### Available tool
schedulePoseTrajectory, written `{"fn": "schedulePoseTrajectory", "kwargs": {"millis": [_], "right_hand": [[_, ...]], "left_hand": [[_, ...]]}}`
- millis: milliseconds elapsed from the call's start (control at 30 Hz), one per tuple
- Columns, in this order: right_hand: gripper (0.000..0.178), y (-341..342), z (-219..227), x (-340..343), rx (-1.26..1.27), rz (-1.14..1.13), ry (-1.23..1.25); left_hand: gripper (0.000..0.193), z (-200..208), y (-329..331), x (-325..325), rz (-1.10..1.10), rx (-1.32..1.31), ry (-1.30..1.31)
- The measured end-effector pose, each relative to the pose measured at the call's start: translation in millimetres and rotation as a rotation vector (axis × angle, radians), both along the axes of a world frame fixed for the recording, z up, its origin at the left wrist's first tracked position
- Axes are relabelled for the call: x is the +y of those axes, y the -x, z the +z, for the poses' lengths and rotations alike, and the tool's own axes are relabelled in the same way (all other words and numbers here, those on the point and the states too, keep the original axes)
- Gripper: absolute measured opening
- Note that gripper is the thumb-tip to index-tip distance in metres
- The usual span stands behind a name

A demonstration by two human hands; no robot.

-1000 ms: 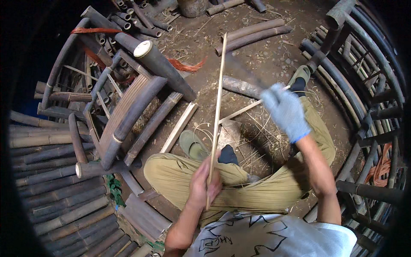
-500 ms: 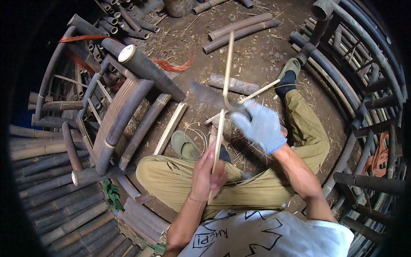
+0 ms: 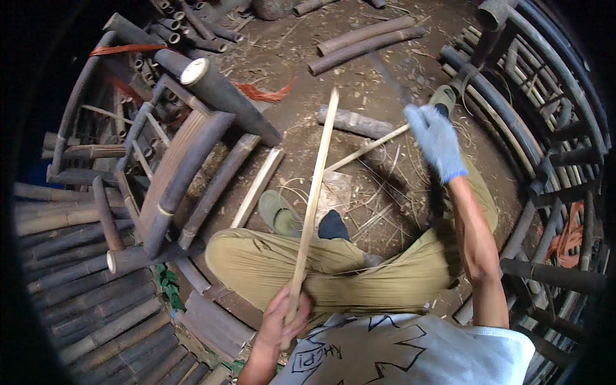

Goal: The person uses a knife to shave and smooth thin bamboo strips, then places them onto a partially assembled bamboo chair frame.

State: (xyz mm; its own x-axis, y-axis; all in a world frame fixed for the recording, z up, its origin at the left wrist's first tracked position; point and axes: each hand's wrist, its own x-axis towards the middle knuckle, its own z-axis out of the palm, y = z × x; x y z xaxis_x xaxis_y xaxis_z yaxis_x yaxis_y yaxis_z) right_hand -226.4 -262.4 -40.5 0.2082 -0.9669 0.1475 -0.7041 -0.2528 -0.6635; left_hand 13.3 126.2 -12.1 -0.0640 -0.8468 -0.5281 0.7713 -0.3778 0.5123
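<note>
My bare left hand (image 3: 285, 313) is closed around the lower part of a long pale bamboo strip (image 3: 314, 186). The strip slants up and away over my lap, its far end pointed. My right hand (image 3: 436, 138), in a light grey glove with a blue cuff, is raised at the right, well apart from the strip. Its fingers are wrapped round a knife whose handle is hidden. The knife's blade (image 3: 389, 78) shows only as a dark blur reaching up and left from the glove. Beneath, a thin bamboo stick (image 3: 366, 149) slants across the ground.
A short bamboo piece (image 3: 353, 122) lies ahead, with two bamboo poles (image 3: 366, 46) farther off. Bamboo frames stand at left (image 3: 192, 173) and right (image 3: 552, 147). A split bamboo length (image 3: 256, 187) and a green clog (image 3: 279, 213) are by my left knee. Shavings litter the ground.
My right hand and the knife have swung up and right, away from the strip. My left hand has drawn lower and left. The strip, split or bent at the blade before, now shows as one straight length.
</note>
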Motion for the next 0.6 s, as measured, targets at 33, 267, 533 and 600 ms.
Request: {"fn": "schedulePoseTrajectory", "kwargs": {"millis": [33, 267, 533, 600], "right_hand": [[0.047, -16.0, -1.5, 22.4, 0.016, 0.094, 0.052], [0.043, -53.3, 13.1, 130.3, 0.039, 0.388, 0.050], [0.047, -54.6, 1.1, 111.4, 0.021, 0.319, 0.064], [0.049, -56.5, -9.8, 104.1, 0.057, 0.269, 0.085]], "left_hand": [[0.052, -3.7, 2.8, -26.4, -0.026, -0.148, -0.034], [0.036, 8.7, 29.1, -152.3, -0.037, -0.638, 0.074], [0.042, 9.8, 46.3, -133.4, -0.015, -0.759, 0.019], [0.042, 10.2, 42.8, -122.1, -0.046, -0.749, 0.008]]}}
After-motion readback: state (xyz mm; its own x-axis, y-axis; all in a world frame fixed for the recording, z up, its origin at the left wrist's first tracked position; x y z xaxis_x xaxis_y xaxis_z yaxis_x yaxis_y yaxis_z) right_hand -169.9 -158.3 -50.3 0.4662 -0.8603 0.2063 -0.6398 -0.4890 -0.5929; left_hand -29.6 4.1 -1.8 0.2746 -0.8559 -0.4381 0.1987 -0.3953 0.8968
